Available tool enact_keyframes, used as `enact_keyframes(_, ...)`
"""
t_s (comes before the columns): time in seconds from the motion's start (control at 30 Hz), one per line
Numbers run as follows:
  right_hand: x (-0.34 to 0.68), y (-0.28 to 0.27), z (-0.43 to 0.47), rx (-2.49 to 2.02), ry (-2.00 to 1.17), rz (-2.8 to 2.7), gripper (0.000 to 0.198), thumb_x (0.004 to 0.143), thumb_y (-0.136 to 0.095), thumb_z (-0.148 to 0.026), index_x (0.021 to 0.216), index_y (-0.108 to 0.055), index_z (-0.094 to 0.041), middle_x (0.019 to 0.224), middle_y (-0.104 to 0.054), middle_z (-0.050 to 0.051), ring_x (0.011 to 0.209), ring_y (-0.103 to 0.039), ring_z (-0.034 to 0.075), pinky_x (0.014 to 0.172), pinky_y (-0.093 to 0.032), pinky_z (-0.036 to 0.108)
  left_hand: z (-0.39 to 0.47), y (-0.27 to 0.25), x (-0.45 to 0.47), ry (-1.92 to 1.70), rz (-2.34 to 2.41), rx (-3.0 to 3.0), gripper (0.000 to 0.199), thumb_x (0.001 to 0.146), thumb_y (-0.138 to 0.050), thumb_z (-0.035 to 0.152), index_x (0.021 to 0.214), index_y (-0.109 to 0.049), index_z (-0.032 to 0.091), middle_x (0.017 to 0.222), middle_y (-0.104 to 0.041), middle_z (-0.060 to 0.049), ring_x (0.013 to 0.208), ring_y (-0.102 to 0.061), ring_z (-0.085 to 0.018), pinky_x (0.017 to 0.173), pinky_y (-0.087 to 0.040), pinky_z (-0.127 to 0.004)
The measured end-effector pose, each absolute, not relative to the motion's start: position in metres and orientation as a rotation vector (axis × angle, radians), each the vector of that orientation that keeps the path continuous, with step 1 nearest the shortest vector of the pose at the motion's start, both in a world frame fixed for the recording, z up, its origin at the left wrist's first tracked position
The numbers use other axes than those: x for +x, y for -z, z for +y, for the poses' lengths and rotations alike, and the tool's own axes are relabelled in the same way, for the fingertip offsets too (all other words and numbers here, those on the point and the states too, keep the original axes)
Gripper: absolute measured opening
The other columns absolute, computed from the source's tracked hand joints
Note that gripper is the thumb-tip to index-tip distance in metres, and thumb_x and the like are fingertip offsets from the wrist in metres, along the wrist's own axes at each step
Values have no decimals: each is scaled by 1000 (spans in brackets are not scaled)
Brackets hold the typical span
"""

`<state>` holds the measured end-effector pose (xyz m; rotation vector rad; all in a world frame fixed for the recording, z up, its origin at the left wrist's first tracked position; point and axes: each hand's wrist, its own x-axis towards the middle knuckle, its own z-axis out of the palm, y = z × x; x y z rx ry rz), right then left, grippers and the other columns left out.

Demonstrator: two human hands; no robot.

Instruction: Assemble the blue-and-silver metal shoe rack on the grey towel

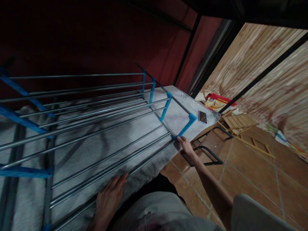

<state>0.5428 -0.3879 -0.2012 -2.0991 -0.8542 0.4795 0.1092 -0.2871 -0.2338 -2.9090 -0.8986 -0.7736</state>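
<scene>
Left hand (111, 194): 7 o'clock; fingers nearly straight over the nearest silver metal tube (151, 157); grip underneath cannot be determined.
Right hand (185, 146): 4 o'clock; fingers curled closed on a blue plastic corner bracket (185, 128).
Rack (84, 123): silver metal tubes, blue plastic brackets; 9 o'clock, on grey plush cloth (179, 117).
Phone (202, 117): rectangular, dark-screened, purple-edged; 3 o'clock, on the cloth.
Box (218, 102): red-and-yellow, printed; 3 o'clock, beyond the phone.

One view, from person's head, looking forward and down from close above. Rack (101, 119) in front of left fingers (120, 179), floor (252, 179) beyond right fingers (181, 140), shirt (161, 207) nearest, behind both.
</scene>
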Motion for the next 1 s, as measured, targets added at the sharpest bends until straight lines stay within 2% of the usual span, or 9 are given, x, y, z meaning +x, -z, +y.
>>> enact_keyframes(0.2,547,203,-390,-2080,-533,-872,43,80,-48,-63,76,-57,-21,77,-61,2,81,-53,22,78,-42,33,-286,242,106,733,-925,-2972,37,104,-42,29,126,-71,25,98,-77,-4,83,-73,-19,68,-54,-29)
enact_keyframes(0.37,548,207,-391,-2077,-562,-905,25,71,-48,-45,74,-57,-22,81,-64,3,86,-54,23,83,-42,34,-288,241,107,733,-973,-2996,37,103,-41,28,125,-71,26,98,-77,-4,85,-73,-18,69,-54,-27)
enact_keyframes(0.57,543,211,-393,-2088,-526,-873,22,71,-46,-38,79,-58,-21,79,-63,2,87,-52,22,82,-41,32,-288,242,108,693,-1043,-3023,38,103,-40,28,123,-73,26,103,-78,-5,92,-73,-20,75,-56,-28)
enact_keyframes(0.7,537,212,-390,-2102,-472,-811,28,77,-44,-42,84,-59,-19,81,-65,5,88,-51,23,83,-41,35,-294,236,127,687,-1070,-3018,40,103,-38,27,127,-70,24,109,-77,-9,99,-72,-24,85,-56,-34)
enact_keyframes(0.83,526,205,-395,-2122,-484,-813,43,77,-45,-55,93,-61,-18,88,-68,10,92,-55,27,83,-44,38,-324,218,123,673,-1165,-2998,44,103,-43,26,145,-56,20,131,-69,-13,120,-63,-27,105,-49,-44)
enact_keyframes(0.9,527,204,-401,-2136,-524,-845,52,74,-46,-61,97,-62,-17,90,-68,13,94,-58,32,82,-45,41,-347,213,95,674,-1178,-3024,43,102,-45,23,143,-57,24,132,-67,-11,123,-61,-26,106,-48,-44)
enact_keyframes(1.0,543,215,-405,-2233,-481,-798,55,73,-53,-67,103,-65,-23,95,-70,15,103,-64,36,82,-48,44,-389,214,32,803,-1389,-2974,36,101,-46,19,129,-68,28,118,-71,-7,110,-64,-22,96,-53,-38)
